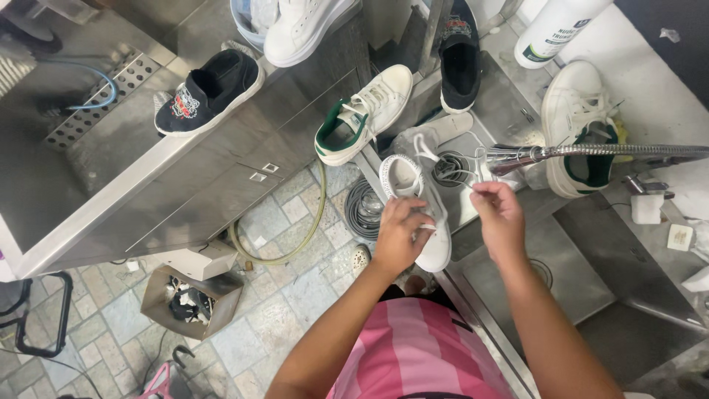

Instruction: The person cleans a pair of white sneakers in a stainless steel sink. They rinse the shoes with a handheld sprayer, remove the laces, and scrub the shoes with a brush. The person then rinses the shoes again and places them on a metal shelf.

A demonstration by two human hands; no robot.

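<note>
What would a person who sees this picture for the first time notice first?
Probably the white sneaker in the middle, held over the edge of a steel sink by the left hand, while the right hand pulls its white lace. Around it more shoes lie on the steel counter: a white and green sneaker just above, and a black slip-on shoe at upper left.

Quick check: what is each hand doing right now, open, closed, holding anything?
Left hand: closed around the white lace-up sneaker.
Right hand: fingers pinched on that sneaker's white shoelace.
</note>
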